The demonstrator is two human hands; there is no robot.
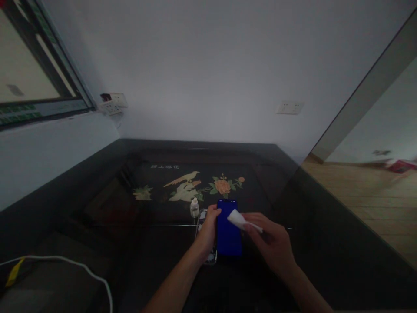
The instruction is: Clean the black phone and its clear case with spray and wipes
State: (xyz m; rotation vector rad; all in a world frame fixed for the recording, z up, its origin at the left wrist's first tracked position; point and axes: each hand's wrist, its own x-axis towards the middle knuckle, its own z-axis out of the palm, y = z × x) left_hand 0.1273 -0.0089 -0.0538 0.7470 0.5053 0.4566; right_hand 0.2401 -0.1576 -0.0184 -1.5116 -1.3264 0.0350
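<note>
A phone with a blue face [229,239] lies upright in the view on the dark glossy tabletop. My left hand [207,232] holds it by the left edge, the thumb near its upper corner. In my right hand [273,241] a folded white tissue [237,218] is pinched, its tip over the upper right part of the phone. Partly hidden under my left hand and wrist is a clear patterned phone case [211,259]. Just beyond it stands a small clear bottle with a white cap [194,208].
The black table [156,269] carries a bird-and-flower picture [222,187] and meets a white wall. A white cable [71,261] with a yellow tag curves at lower left. Sockets [289,107] are on the wall; wooden floor [374,208] lies to the right.
</note>
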